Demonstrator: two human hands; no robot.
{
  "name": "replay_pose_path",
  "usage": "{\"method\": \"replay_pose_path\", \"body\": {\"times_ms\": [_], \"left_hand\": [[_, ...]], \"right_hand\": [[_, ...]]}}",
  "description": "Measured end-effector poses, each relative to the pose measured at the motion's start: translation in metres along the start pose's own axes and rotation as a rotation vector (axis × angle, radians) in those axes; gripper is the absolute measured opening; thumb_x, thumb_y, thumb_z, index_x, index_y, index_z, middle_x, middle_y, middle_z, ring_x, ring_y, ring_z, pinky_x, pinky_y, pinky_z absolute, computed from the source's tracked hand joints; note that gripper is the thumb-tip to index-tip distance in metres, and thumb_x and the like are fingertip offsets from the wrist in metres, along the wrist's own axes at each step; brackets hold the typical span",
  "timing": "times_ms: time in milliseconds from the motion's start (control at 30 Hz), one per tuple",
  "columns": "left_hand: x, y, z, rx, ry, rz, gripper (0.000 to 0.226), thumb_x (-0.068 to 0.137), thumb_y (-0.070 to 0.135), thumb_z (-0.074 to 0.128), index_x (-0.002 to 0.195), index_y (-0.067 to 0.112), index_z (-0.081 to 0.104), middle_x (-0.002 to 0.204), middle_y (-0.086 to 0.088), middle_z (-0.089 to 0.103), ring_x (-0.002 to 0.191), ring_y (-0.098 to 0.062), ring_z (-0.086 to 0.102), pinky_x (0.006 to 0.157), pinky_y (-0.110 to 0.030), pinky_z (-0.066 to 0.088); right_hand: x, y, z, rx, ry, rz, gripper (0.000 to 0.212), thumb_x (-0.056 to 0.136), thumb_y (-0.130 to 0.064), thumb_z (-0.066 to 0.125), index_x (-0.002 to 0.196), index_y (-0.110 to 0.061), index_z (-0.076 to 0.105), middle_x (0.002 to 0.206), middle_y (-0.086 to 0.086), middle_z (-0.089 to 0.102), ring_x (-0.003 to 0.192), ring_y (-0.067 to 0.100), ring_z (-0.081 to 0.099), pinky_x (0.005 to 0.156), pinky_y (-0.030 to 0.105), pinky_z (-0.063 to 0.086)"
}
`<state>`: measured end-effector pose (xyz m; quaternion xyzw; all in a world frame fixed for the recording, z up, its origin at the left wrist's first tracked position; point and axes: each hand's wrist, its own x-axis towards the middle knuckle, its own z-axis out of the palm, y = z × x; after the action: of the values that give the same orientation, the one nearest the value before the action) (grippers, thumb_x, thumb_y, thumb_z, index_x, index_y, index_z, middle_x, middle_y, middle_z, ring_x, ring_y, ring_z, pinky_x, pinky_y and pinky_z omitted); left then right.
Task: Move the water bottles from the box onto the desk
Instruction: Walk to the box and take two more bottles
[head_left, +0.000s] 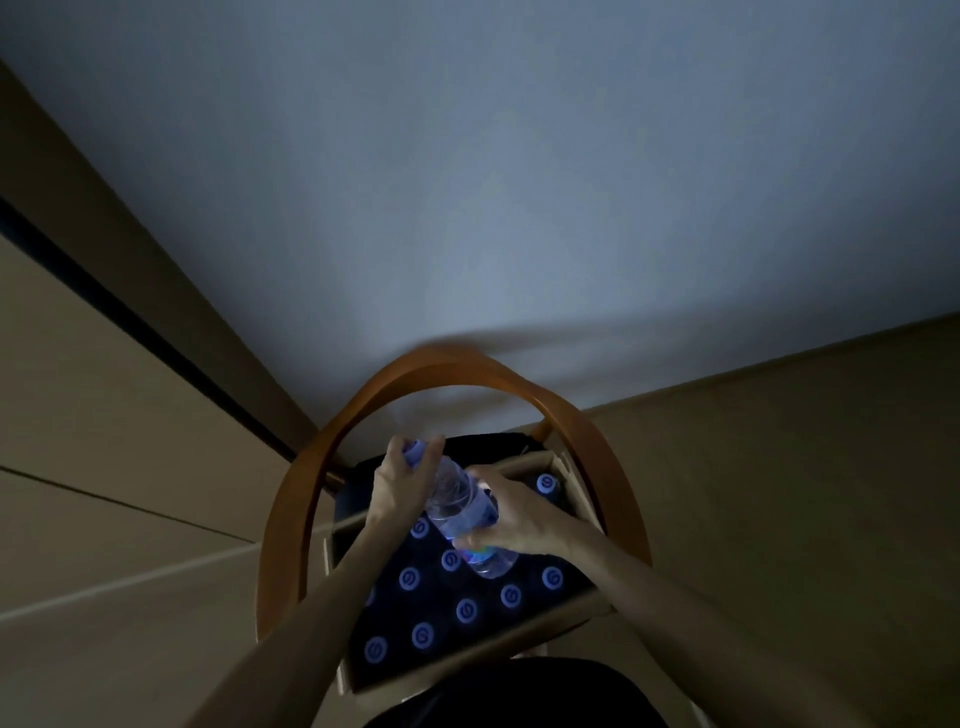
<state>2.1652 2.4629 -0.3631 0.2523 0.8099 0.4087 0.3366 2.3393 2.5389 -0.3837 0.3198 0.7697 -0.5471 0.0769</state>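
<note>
In the head view, the person is holding one clear plastic water bottle (457, 512) with both hands, tilted, above an open brown cardboard box (563, 470). The left hand (400, 486) is curling its fingers around the cap end of the bottle, and the right hand (511, 514) is wrapping around the body, near the label. The box is sitting on a dark seat inside a curved orange-brown wooden chair frame (457, 374), and many more bottles with pale blue round caps (467, 610) are standing upright in it, close together. The desk is not showing here, so I cannot tell where it is. I judge that the bottle is full and a little heavy, and its thin wall is probably giving way under a squeeze and may be slippery; the stiffer neck and the middle of the body are the safer places to grip.
</note>
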Motion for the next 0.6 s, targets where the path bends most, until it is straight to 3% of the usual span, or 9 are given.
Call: {"method": "replay_pose_path", "body": {"times_ms": [67,167,233,300,400,533,600], "left_hand": [[0.002,0.002,0.001,0.013,-0.005,0.019,0.036,0.091,0.048,0.059,0.094,0.012,0.052,0.081,-0.003,0.058,0.069,-0.016,0.057,0.057,-0.028,0.042],[0.006,0.006,-0.003,0.009,0.026,0.021,0.036,0.091,0.043,0.061,0.094,0.008,0.052,0.081,-0.004,0.057,0.071,-0.018,0.056,0.059,-0.031,0.043],[0.008,0.008,-0.006,-0.002,0.049,0.042,0.034,0.091,0.040,0.062,0.086,0.009,0.049,0.074,-0.003,0.054,0.065,-0.016,0.052,0.053,-0.027,0.040],[0.008,0.011,-0.007,0.019,0.063,0.062,0.035,0.092,0.040,0.062,0.081,0.009,0.047,0.068,-0.001,0.051,0.058,-0.012,0.048,0.046,-0.018,0.036],[0.004,0.013,-0.007,0.025,0.086,0.055,0.035,0.092,0.037,0.062,0.081,0.007,0.048,0.065,0.000,0.049,0.053,-0.008,0.046,0.043,-0.013,0.035],[-0.006,0.007,-0.006,0.020,0.158,-0.002,0.031,0.092,0.034,0.062,0.082,0.007,0.052,0.068,-0.001,0.055,0.056,-0.008,0.051,0.045,-0.014,0.036],[-0.012,0.005,-0.006,0.027,0.189,-0.030,0.031,0.092,0.037,0.061,0.084,0.008,0.055,0.069,0.000,0.058,0.058,-0.007,0.054,0.047,-0.017,0.038]], "right_hand": [[0.003,0.000,-0.005,-0.034,0.015,-0.085,0.077,0.078,-0.069,0.066,0.140,-0.030,0.042,0.145,-0.007,0.047,0.124,0.000,0.046,0.096,0.021,0.045],[0.001,0.017,-0.026,-0.086,0.109,-0.018,0.045,0.082,-0.074,0.053,0.116,-0.044,0.059,0.115,-0.010,0.063,0.103,0.003,0.063,0.076,0.022,0.053],[0.002,0.037,-0.037,-0.056,0.159,0.105,0.043,0.088,-0.067,0.051,0.112,-0.034,0.063,0.100,0.001,0.067,0.087,0.017,0.068,0.063,0.024,0.052],[0.006,0.058,-0.047,-0.121,0.121,0.222,0.047,0.094,-0.057,0.052,0.121,-0.019,0.059,0.105,0.007,0.067,0.085,0.022,0.067,0.067,0.029,0.051],[0.010,0.085,-0.051,-0.312,0.012,0.324,0.044,0.098,-0.042,0.053,0.132,-0.014,0.051,0.116,0.006,0.063,0.101,0.021,0.062,0.079,0.030,0.049],[0.007,0.108,-0.044,-0.594,-0.152,0.280,0.036,0.096,-0.028,0.058,0.128,-0.014,0.050,0.130,0.007,0.051,0.113,0.026,0.054,0.087,0.036,0.048],[0.004,0.116,-0.035,-0.813,-0.208,0.189,0.031,0.093,-0.023,0.061,0.121,-0.016,0.050,0.127,0.009,0.051,0.113,0.029,0.053,0.090,0.041,0.047]]}}
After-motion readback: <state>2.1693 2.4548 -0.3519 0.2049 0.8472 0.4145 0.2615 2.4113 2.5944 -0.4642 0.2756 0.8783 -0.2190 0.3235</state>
